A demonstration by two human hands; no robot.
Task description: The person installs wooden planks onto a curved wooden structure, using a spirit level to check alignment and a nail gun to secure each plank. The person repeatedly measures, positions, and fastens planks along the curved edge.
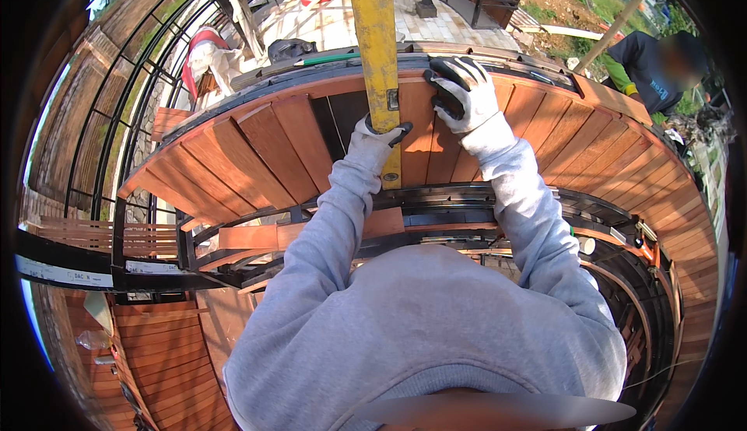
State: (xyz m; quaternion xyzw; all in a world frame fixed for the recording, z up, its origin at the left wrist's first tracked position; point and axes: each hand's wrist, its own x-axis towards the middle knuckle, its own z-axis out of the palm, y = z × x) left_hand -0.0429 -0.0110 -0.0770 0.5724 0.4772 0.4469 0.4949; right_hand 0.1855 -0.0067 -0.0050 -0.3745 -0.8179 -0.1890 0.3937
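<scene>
My left hand (370,143) is wrapped around the yellow level (375,50), my right hand (476,106) half-curled beside it, seemingly empty; over the wooden planks (299,139), the level should feel stiff, smooth, fairly light, best gripped mid-length by its edges

The yellow level (373,34) is cut off by the top edge and partly covered by the left hand (375,141). A co-worker's head (682,59) is blurred; a dark bundle (290,48), perhaps a bag, is too small to be identified.
</scene>
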